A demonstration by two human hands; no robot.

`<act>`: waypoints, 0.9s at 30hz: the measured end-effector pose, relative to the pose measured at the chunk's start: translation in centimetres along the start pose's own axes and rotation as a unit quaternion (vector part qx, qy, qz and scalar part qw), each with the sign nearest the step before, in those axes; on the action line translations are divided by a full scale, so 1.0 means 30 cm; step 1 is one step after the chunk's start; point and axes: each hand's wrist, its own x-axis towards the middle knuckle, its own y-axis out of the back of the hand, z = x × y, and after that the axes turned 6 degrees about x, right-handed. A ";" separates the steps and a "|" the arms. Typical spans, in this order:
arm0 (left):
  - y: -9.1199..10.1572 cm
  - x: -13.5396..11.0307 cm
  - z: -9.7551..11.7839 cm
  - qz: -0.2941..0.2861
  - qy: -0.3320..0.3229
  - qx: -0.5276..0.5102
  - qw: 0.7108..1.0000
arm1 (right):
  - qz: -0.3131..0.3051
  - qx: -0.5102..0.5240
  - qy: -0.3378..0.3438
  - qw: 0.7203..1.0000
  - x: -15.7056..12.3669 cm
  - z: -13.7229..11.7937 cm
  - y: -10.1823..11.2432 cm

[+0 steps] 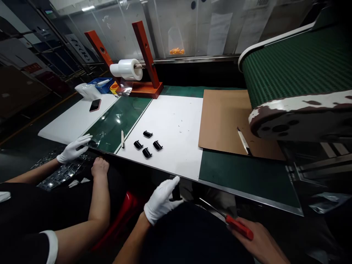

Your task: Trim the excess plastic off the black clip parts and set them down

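My left hand (162,200), in a white glove, is closed around a small black plastic part (176,192) just off the table's front edge. Bare, my right hand (254,234) grips the red handle of a screwdriver (239,226). Its long thin metal shaft points left toward the black part, and the tip is apart from it. Several similar black plastic parts (147,152) lie grouped on a white sheet (176,124) beyond my left hand.
A white pen-like tool (123,139) lies beside the sheet; a craft knife (243,141) rests on cardboard (220,121). A film roll (129,69) hangs on a wooden stand. The green conveyor (297,66) overhangs the right. At left sits a co-worker, one hand gloved (73,149).
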 end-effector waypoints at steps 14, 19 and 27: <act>-0.240 -0.143 -0.105 -0.130 0.088 -0.003 0.988 | -0.079 -0.190 -0.049 0.977 0.100 -0.142 -0.071; -0.252 -0.152 -0.109 -0.120 0.094 -0.004 0.988 | -0.084 -0.187 -0.070 0.976 0.097 -0.165 -0.065; -0.254 -0.152 -0.118 -0.109 0.096 0.010 0.989 | -0.078 -0.180 -0.075 0.978 0.120 -0.187 -0.067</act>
